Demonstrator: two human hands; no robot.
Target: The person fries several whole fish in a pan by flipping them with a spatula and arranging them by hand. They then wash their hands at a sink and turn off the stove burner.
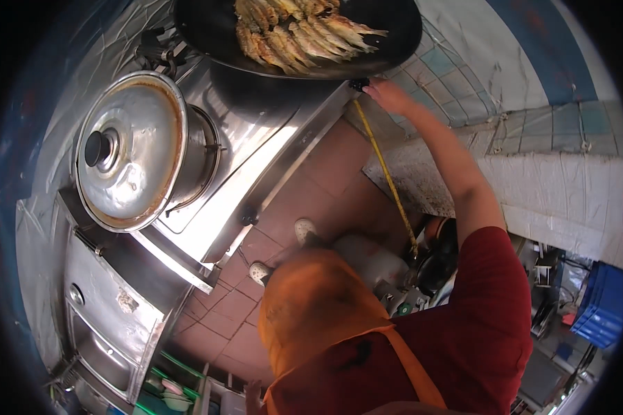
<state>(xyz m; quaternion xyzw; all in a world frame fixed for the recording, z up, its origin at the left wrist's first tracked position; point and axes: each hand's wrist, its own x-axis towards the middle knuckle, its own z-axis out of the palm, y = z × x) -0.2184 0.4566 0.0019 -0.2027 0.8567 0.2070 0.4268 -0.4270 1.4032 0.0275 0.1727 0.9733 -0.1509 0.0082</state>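
My right hand (pixel 388 95) reaches forward to the front edge of the gas stove (pixel 259 142), its fingers around a black control knob (pixel 359 84). Just above that hand is a black wok (pixel 207 39). Browned whole fish (pixel 306 39) lie in rows inside it, cut off by the top of the view. My left hand (pixel 253 395) hangs low beside the orange apron (pixel 322 301); it is small and partly hidden, so its fingers are unclear. A lidded metal pot (pixel 135 155) stands on the left burner.
A yellow gas hose (pixel 387 174) runs down from the stove towards a pale gas cylinder (pixel 368 259). To the left is a steel sink (pixel 101 358), with a green-edged rack of dishes (pixel 171 389) below. A tiled ledge (pixel 550 129) and blue crates (pixel 605 303) are at the right.
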